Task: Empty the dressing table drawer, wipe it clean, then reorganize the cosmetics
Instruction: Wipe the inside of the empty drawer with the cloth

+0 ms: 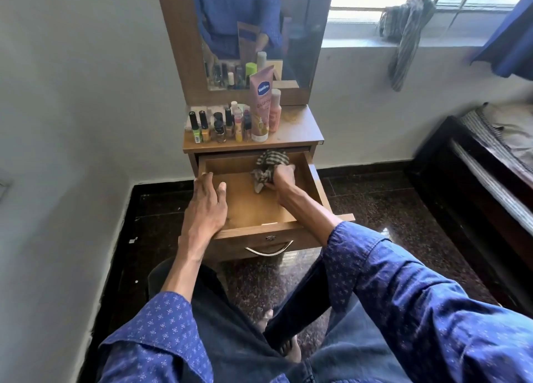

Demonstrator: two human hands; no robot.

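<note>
Wiping goes best with the right hand (281, 176) clamped on the cloth (266, 167), sweeping corners beyond it. Left hand (206, 202), fingers straight, steadies the drawer (259, 209).

Both forearms reach forward from rolled blue patterned sleeves. The left hand (206, 202) lies palm down, its fingers straight and slightly spread. The right hand (281, 177), further forward, is curled into a fist that grips a crumpled striped cloth (264, 170).
</note>
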